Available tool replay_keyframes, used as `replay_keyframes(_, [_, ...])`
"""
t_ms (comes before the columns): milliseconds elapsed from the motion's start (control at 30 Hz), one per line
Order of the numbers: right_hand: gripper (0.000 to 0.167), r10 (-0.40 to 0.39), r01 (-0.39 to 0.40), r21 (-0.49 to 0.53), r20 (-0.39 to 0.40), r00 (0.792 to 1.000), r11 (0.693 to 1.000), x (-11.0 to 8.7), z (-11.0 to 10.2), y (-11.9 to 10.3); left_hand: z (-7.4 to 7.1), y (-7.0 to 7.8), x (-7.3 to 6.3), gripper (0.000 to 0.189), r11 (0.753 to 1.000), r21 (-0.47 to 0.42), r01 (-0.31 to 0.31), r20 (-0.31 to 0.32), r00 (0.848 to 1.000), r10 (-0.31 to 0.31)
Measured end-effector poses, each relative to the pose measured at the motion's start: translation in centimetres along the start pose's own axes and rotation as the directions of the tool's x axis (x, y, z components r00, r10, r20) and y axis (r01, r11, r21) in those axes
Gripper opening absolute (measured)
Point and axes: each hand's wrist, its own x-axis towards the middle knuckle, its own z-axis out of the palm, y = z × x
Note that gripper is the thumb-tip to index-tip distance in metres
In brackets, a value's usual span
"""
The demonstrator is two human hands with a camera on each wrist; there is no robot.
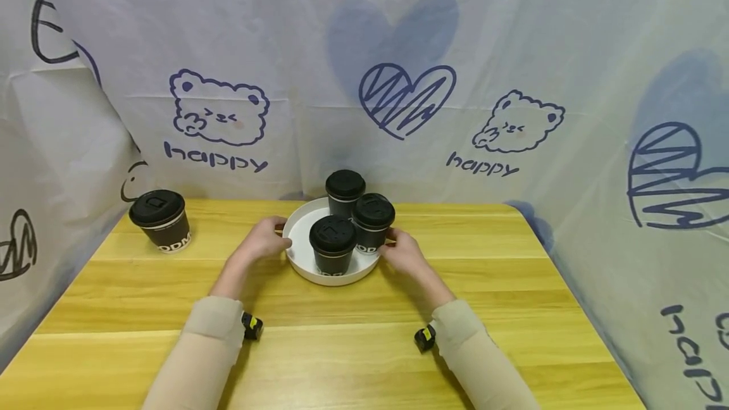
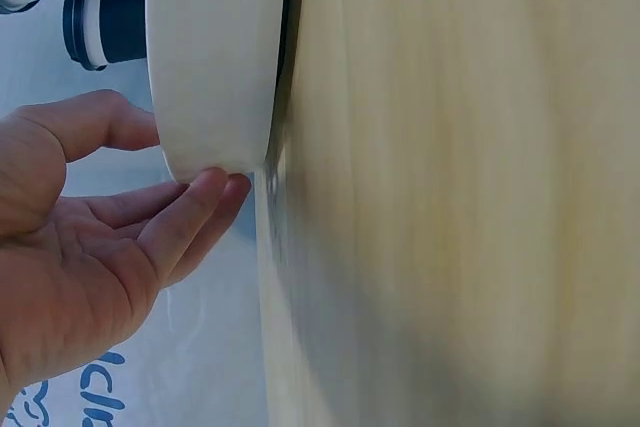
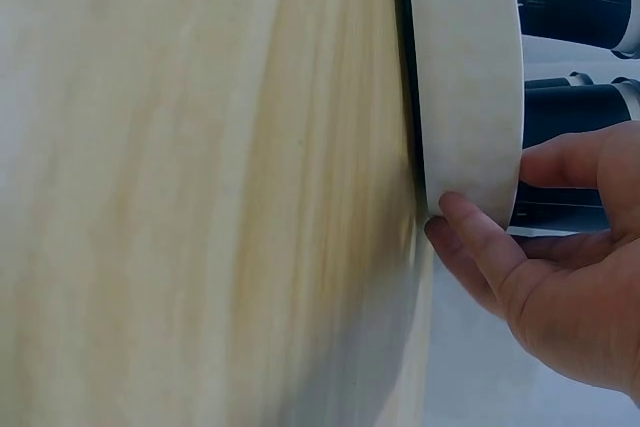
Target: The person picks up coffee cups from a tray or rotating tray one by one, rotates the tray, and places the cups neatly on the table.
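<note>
Tray [image 1: 302, 233], white, round, shallow, on or just above yellow wood-grain table [image 1: 342, 359], can't tell which; L hand [image 1: 266, 239] & R hand [image 1: 403, 253] pinch opp. sides, thumbs at rim, prob. balancing 3 black, white-lettered, lidded cups [image 1: 333, 252] inside; 4th such cup [image 1: 166, 226] apart, far L.

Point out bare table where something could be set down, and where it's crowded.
The table is bare between the lone cup and left hand, right of the right hand, and between the sleeves. It's crowded on the tray, where three cups cluster between the hands.
</note>
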Motion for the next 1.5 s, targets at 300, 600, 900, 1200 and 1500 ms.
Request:
replay_keyframes(300, [0.052, 0.008, -0.008, 0.004, 0.013, 1.0, 1.0, -0.5, 0.1, -0.1, 1.0, 0.1, -1.2, 0.063, 0.998, -0.058, 0.039, -0.043, 0.998, -0.041])
replay_keyframes(600, [0.054, 0.003, -0.003, 0.03, 0.008, 1.0, 1.0, -0.9, 0.4, -0.2, 1.4, 0.9, -2.4, 0.065, 0.995, -0.081, 0.063, -0.064, 0.996, -0.069])
replay_keyframes(900, [0.05, 0.003, -0.003, 0.094, -0.004, 1.0, 0.996, -0.6, 0.2, 0.3, 1.2, 0.3, -2.1, 0.064, 0.994, -0.094, 0.054, -0.05, 0.997, -0.059])
replay_keyframes(1200, [0.046, -0.024, 0.025, 0.135, -0.007, 1.0, 0.991, -0.2, 0.3, 0.6, 1.0, 0.0, -1.7, 0.057, 0.994, -0.093, 0.048, -0.048, 0.997, -0.052])
replay_keyframes(1500, [0.045, -0.042, 0.042, 0.099, -0.007, 0.999, 0.994, 0.0, 0.3, 0.7, 1.1, -0.1, -1.6, 0.055, 0.997, -0.073, 0.036, -0.073, 0.996, -0.041])
